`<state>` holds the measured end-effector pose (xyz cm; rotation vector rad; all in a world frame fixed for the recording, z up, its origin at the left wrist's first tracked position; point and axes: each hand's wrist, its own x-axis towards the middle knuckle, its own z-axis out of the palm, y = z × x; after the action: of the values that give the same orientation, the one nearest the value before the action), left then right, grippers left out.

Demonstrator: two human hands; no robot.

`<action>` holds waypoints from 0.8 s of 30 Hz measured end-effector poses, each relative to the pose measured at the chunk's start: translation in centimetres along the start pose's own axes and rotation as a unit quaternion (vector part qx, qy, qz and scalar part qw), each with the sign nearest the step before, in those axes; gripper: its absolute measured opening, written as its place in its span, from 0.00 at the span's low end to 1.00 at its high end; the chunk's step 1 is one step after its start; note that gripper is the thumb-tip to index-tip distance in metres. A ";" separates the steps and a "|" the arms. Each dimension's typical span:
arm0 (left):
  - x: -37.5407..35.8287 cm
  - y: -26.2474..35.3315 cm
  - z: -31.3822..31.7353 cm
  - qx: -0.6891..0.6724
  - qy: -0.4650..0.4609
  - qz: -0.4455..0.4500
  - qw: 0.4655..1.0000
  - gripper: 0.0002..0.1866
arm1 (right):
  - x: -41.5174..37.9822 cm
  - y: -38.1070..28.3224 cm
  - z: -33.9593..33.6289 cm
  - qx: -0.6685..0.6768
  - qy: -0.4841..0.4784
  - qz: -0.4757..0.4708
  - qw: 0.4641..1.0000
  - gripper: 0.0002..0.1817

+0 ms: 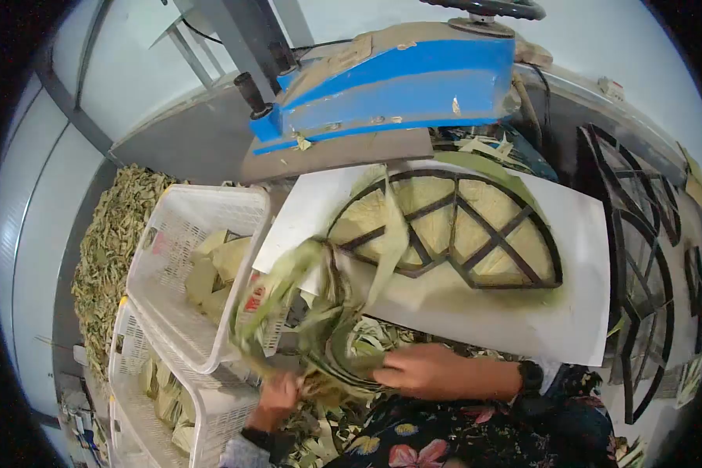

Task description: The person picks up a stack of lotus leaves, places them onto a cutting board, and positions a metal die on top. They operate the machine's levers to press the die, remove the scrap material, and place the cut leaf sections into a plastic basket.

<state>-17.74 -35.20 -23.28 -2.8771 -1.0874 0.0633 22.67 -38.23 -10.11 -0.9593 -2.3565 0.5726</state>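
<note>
My left hand (275,399) is closed on the lower end of a bunch of curved green leaf strips (329,331), low in front of my body. To its right, my right hand (423,370) grips the other side of the same bunch, slightly blurred. The strips loop upward above both hands, over the left edge of a white board (581,234). On the board lies a black fan-shaped cutting die (454,209) with pale cut leaf pieces (487,207) inside its frames. A pale leaf strip hangs across the die's left part.
A blue press machine (398,82) stands behind the board. White plastic baskets (199,343) at left hold cut leaf pieces (218,269), beside a large leaf-scrap heap (109,265). More black dies (639,288) stand at right. Loose scraps (378,337) lie below the board.
</note>
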 end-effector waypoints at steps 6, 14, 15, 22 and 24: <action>-0.7 4.7 -3.8 -0.224 -0.349 -0.004 0.910 0.24 | -1.7 5.2 -2.8 -0.086 0.053 0.016 0.995 0.18; 30.0 7.1 -15.2 -0.116 0.224 0.167 0.953 0.23 | -2.5 13.6 -8.0 -0.322 0.135 0.330 0.877 0.22; 32.9 6.6 -14.2 -0.056 0.258 0.194 0.945 0.23 | -2.5 14.2 -7.9 -0.330 0.138 0.338 0.871 0.22; 38.5 5.4 -12.5 -0.021 0.169 0.296 0.940 0.22 | -2.9 18.8 -6.9 -0.362 0.117 0.392 0.838 0.14; 36.9 5.4 -13.3 -0.007 0.148 0.315 0.937 0.21 | -2.7 16.6 -6.7 -0.323 0.079 0.420 0.845 0.12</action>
<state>14.30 -15.48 -10.96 -2.9815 -0.0954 -0.3333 36.80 -27.99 -15.04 -2.2842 -1.8896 -0.0600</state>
